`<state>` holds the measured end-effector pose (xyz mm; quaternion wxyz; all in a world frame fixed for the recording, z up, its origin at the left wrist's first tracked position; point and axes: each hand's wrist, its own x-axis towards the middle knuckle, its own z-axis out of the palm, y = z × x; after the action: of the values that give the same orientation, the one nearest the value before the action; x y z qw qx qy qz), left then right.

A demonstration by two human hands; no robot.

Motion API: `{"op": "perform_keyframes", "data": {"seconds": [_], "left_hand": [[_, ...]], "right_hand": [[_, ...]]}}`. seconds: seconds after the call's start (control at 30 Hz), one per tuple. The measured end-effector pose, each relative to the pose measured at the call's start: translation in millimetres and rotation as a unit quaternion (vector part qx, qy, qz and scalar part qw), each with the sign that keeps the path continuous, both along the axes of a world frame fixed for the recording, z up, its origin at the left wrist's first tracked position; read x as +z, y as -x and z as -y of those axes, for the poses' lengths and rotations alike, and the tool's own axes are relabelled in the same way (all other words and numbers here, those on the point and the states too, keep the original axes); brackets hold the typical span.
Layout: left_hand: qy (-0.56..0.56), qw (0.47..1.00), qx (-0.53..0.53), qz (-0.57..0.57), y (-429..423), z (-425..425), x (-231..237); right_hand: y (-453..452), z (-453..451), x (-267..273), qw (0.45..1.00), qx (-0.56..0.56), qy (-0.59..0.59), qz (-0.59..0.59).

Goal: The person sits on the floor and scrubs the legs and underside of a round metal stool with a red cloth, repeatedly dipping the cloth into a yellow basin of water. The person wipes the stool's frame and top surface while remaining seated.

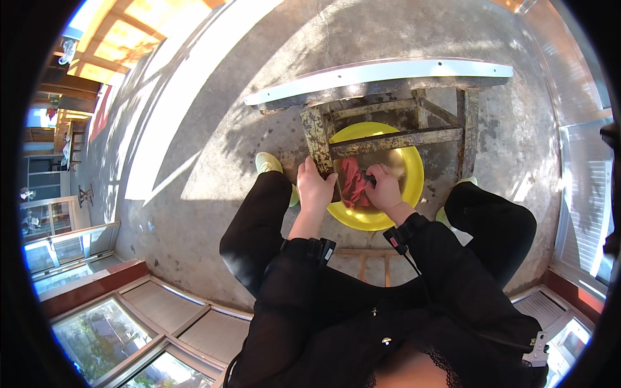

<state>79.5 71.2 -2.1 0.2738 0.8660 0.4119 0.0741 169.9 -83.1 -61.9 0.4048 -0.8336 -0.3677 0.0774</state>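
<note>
A worn wooden stool or bench frame (395, 140) with flaking paint lies tipped on its side, its white-edged top (388, 71) facing away from me. My left hand (314, 186) grips the end of its near leg (318, 136). Inside the yellow basin (412, 184), which holds water, a red cloth (354, 182) lies between my hands. My right hand (383, 186) is over the basin beside the cloth, closed on a small dark object (370, 179) that I cannot make out.
My feet stand on the concrete floor (204, 213) at either side of the basin. A wooden seat or frame (373, 257) shows beneath me. Glazed panels (584, 194) run along the right, and windows (104, 330) stand at the lower left. A small folding stool (86, 195) is far left.
</note>
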Motion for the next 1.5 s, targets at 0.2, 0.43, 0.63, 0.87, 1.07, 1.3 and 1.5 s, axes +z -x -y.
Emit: {"op": "perform_keyframes", "data": {"seconds": [0.2,0.43,0.63,0.87,1.07,1.3,1.5], "left_hand": [[0.028,0.999,-0.041,0.007,9.4,-4.1,-0.2],[0.029,0.998,-0.056,0.024,9.3,-8.3,-4.6],[0.038,0.998,-0.059,-0.005,7.7,-9.1,-4.9],[0.032,0.998,-0.059,0.007,6.9,-10.0,-6.3],[0.03,0.997,-0.071,0.0,7.8,-10.7,-6.5],[0.013,0.998,-0.056,0.015,7.8,-9.6,-8.4],[0.016,0.998,-0.061,0.004,6.1,-7.4,-2.0]], "right_hand": [[7.0,-54.3,60.1,0.988,0.002,-0.129,0.089],[14.0,-73.1,47.6,0.978,-0.012,-0.052,0.203],[18.8,-61.8,48.7,0.987,-0.007,-0.026,0.16],[10.3,-78.8,59.4,0.978,0.004,0.02,0.206],[-4.3,-62.5,50.1,0.967,0.049,0.033,0.246],[-41.5,-10.7,54.9,0.968,-0.139,-0.014,0.207],[-12.6,-49.1,44.1,0.978,-0.068,-0.013,0.194]]}}
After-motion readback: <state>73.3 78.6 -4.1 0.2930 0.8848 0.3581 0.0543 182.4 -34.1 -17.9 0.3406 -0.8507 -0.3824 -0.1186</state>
